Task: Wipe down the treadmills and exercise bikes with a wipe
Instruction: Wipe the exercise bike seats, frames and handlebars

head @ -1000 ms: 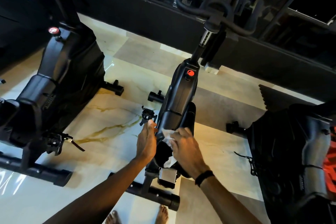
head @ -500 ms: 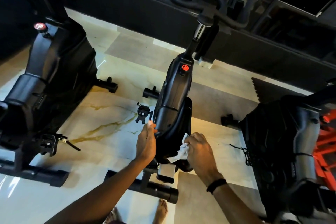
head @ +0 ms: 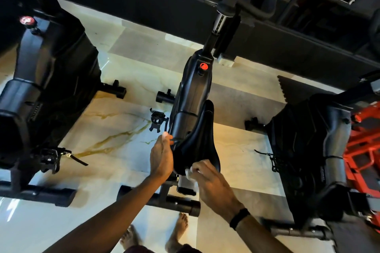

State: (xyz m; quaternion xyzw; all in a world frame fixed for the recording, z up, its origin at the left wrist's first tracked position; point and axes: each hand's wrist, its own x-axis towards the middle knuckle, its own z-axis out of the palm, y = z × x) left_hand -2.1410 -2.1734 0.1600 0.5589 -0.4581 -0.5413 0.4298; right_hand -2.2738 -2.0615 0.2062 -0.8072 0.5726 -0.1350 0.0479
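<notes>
Head view looks down on the middle exercise bike [head: 192, 96] standing on the marble floor [head: 115, 127]; the left hand [head: 161, 155] lies flat, fingers straight, against the saddle [head: 198, 144]'s left side; the right hand [head: 211, 183] pinches a white wipe [head: 188, 172] at the saddle's rear edge.

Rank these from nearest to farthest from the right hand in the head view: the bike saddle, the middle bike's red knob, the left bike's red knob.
1. Saddle: right at the right hand, whose fingers hold the wipe at its rear edge.
2. Middle bike's red knob: straight ahead, up the frame beyond the saddle.
3. Left bike's red knob: far off to the left, on the neighbouring bike.
</notes>
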